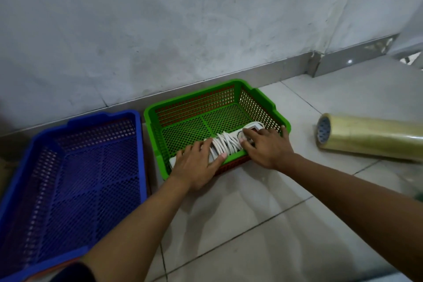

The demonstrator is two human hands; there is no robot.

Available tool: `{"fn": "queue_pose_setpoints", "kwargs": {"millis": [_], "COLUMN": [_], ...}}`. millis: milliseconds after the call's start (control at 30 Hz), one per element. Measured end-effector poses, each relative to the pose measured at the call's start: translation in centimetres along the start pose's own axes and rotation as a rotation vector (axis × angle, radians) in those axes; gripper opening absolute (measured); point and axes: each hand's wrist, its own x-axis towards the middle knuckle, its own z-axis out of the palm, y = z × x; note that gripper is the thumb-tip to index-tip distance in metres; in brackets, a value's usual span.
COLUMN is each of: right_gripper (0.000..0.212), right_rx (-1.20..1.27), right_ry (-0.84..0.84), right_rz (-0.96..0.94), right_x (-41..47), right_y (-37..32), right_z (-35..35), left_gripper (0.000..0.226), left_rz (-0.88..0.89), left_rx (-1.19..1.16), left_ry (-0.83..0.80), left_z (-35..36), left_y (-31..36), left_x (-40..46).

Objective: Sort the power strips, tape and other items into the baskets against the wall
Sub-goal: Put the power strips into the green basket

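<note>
Both hands, the left hand (198, 165) and right hand (266, 146), clasped the cord-wrapped power strip (225, 143) between them, lowering it inside the green basket (160, 144); releasing seemed next, then reaching rightward for the tape roll (366, 137).

Both hands (198, 166) (266, 147) hold a cord-wrapped power strip (225, 143) in the green basket (194, 101).

The green basket (263, 96) and blue basket (80, 155) are perforated plastic with a slight sheen. The tape (366, 138) is glossy, clear yellowish film. Floor tiles (263, 224) shine smooth (light glints off them); the wall (160, 18) is matt, scuffed.
</note>
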Motion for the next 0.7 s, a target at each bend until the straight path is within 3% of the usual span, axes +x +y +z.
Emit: {"fn": "queue_pose_setpoints", "kwargs": {"millis": [100, 267, 500, 700], "right_gripper": [0.050, 0.066, 0.059, 0.065], "right_rx": [0.000, -0.120, -0.223, -0.222], "right_ry": [0.074, 0.059, -0.072, -0.246], "right_rz": [-0.056, -0.184, -0.075, -0.043], "right_x": [-1.7, -7.6, -15.5, -23.3], "right_y": [0.8, 5.2, 12.3, 15.5], "right_z": [-0.2, -1.4, -3.7, -4.7], "left_gripper": [0.082, 0.062, 0.073, 0.079], "left_rz": [0.021, 0.325, 0.606, 0.707], "left_rx": [0.111, 0.161, 0.091, 0.022], "left_ry": [0.162, 0.259, 0.011, -0.234], "left_z": [0.0, 0.9, 3.4, 6.3], "left_y": [0.7, 5.2, 15.2, 19.8], "left_x": [-1.0, -2.1, -5.9, -8.5]}}
